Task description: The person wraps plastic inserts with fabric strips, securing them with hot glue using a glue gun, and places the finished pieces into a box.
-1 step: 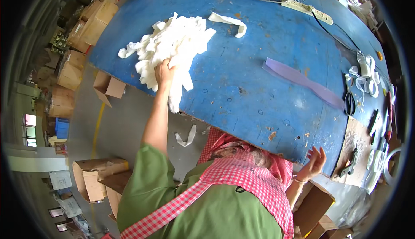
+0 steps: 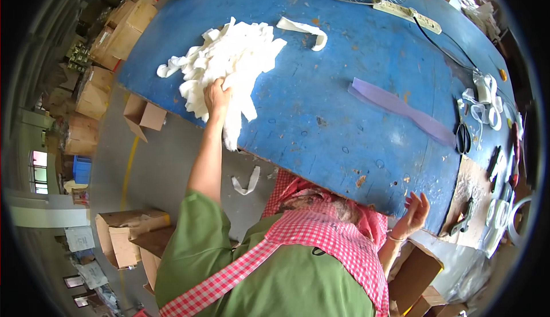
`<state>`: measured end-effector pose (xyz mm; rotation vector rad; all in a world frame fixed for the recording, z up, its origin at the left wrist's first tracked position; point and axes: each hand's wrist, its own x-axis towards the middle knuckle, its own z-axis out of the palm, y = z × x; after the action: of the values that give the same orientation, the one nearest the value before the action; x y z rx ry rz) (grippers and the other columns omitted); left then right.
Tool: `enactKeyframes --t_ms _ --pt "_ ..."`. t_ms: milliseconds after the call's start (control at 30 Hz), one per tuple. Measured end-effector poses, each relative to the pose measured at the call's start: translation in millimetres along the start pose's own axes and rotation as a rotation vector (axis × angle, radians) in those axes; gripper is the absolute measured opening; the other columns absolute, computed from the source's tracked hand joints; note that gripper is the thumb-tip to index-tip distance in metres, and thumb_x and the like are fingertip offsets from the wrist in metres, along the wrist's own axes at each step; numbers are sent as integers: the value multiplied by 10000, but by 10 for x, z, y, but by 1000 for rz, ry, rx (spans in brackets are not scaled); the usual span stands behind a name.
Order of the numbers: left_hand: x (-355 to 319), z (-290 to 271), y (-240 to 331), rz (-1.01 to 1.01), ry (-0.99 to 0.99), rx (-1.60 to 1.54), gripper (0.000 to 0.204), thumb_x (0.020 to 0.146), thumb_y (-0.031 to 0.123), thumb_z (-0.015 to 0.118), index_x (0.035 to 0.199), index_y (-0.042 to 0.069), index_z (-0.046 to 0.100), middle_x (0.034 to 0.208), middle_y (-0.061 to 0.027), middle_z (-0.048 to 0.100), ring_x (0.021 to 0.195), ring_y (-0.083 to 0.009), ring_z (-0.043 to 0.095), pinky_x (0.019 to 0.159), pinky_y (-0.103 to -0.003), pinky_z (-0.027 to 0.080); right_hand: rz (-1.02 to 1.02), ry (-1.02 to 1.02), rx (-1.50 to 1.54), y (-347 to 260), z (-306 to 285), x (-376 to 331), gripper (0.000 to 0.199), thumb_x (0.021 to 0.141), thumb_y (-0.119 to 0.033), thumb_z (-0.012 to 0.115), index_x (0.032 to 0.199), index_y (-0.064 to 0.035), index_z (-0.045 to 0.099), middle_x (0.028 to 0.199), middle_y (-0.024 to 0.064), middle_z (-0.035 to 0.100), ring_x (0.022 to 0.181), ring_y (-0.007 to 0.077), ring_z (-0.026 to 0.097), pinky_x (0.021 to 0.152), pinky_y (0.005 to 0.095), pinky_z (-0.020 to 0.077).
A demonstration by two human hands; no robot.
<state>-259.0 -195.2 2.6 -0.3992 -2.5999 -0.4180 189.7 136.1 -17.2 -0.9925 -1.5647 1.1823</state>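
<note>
A heap of white, soft-looking fabric strips [image 2: 243, 47] lies on the left part of the blue table. At the heap's near side, my left hand [image 2: 217, 99] has its fingers closed on white fabric; the fingertips are partly hidden in it. Beside that hand, one strip [image 2: 231, 130] hangs over the table's near edge. My right hand [image 2: 413, 216] is raised by the near edge at the right, its fingers apart and nothing in them. Between the heap and the right side lies a long translucent purple strip [image 2: 401, 109].
A single white strip [image 2: 303, 29] lies right of the heap, another [image 2: 247, 180] on the floor. Black-handled scissors [image 2: 463, 136] and white ribbon rolls [image 2: 487, 93] sit at the right. A power strip [image 2: 407, 14] with cables runs along the back. Cardboard boxes [image 2: 123, 237] stand at the left.
My right hand has shifted very slightly, its fingers a little. The left hand and the white heap look the same.
</note>
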Motion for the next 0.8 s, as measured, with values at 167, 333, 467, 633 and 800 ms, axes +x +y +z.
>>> enactKeyframes --t_ms 167,333,467,633,800 --pt "-21 -153 250 -33 -104 145 362 709 142 702 1022 6 578 876 -147 602 854 -308 561 773 -390 456 126 -159 -5 23 147 -42 152 921 -93 505 1026 -20 588 879 77 646 730 91 577 647 214 461" --pt "-416 -148 994 -825 -689 -1434 237 766 207 708 894 65 566 726 -29 539 634 -122 521 556 -254 445 208 -324 7 -54 262 -69 150 894 -48 523 1022 -20 596 872 76 654 705 90 593 629 203 466" --pt "-972 2 1742 -1186 -957 -1807 271 813 287 673 917 58 573 768 -48 544 721 -163 528 672 -287 457 385 -651 54 -298 594 -59 280 852 -36 571 1127 1 539 1031 116 625 787 122 602 678 230 477" --pt "-1444 23 2450 -1241 -1074 -1960 292 830 280 656 1002 59 577 839 -50 551 792 -172 530 765 -312 472 298 -842 189 -323 926 -126 625 774 -76 688 1309 -12 369 1185 151 537 901 186 598 741 281 497" --pt "-1537 -51 2713 -1222 -1152 -1951 344 832 328 646 1033 60 569 912 -65 560 885 -183 536 822 -324 458 271 -796 -53 -272 942 -104 369 807 -65 621 1148 12 503 879 75 617 794 121 585 678 247 479"
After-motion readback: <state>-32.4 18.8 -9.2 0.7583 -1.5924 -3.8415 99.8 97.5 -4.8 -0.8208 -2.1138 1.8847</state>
